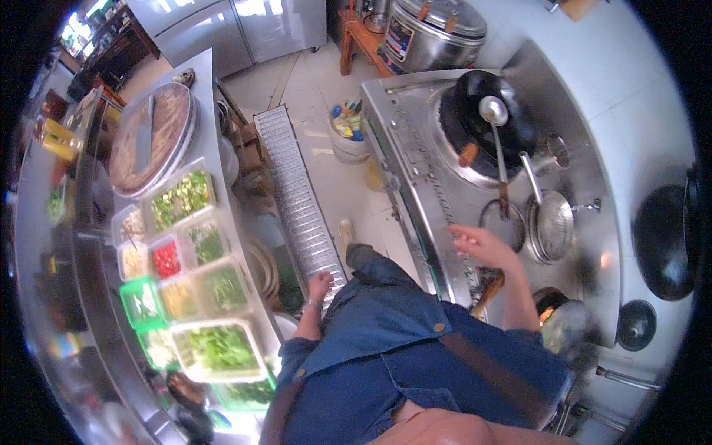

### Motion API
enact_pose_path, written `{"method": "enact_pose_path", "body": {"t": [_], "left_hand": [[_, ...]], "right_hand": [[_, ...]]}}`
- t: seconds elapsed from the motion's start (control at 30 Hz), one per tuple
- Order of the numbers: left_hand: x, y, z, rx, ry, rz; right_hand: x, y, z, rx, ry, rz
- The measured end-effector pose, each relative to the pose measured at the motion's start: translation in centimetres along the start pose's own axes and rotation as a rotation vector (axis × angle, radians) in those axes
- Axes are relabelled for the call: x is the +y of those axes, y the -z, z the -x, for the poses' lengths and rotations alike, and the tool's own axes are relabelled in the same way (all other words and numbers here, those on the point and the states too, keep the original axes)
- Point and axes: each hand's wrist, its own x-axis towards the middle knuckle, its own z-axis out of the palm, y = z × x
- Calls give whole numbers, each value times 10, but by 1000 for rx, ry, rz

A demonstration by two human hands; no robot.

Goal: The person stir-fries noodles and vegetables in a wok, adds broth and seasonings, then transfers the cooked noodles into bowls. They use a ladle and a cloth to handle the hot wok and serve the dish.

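My right hand [483,245] hovers by the front of the steel stove [423,156], nothing seen in its fingers, index finger extended and the others partly curled. Nearest to it lies a round wire strainer [503,222]. A ladle [494,111] rests in the black wok [467,92], its wooden handle end reaching over the strainer. Beside these sits a steel strainer or pan [553,225] with a long handle. My left hand [321,287] hangs low beside my apron [384,311], fingers loosely bent, over the metal floor grating [297,189]; no object shows in it.
On the left counter [222,172] stand several tubs, one with chopped greens [181,200], one with red pieces [166,261], one with lettuce [219,347]. A cleaver [146,136] lies on the round chopping board [172,122]. Flame [546,315] shows near another pan at right.
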Motion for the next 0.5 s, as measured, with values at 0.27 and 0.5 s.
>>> {"method": "enact_pose_path", "body": {"t": [0.27, 0.5], "left_hand": [[166, 62, -165, -14, 37, 144], [461, 7, -330, -71, -265, -118]], "right_hand": [[-111, 189, -245, 253, 258, -130], [-156, 274, -330, 332, 196, 19]]}}
